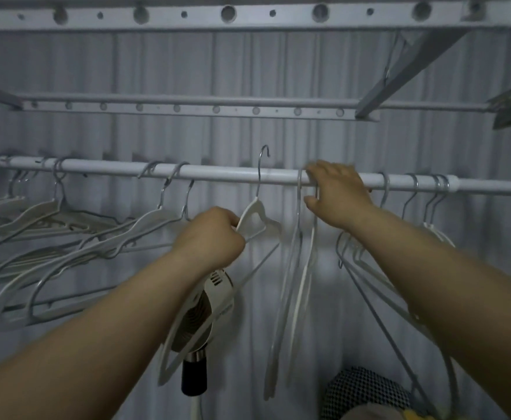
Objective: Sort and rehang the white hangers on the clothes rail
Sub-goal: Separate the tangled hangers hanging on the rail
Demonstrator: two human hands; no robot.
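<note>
A white clothes rail runs across the view at mid height. My left hand grips the shoulder of a white hanger whose metal hook stands up above the rail, off it. My right hand lies on the rail with fingers curled over it, at the hooks of thin white hangers that dangle below. Several white hangers hang bunched on the rail's left part. More hangers hang at the right, partly hidden by my right forearm.
Two perforated grey bars cross above the rail. A corrugated grey wall stands behind. Below my left forearm sits a white fan on a pole. A checkered object lies at the bottom right.
</note>
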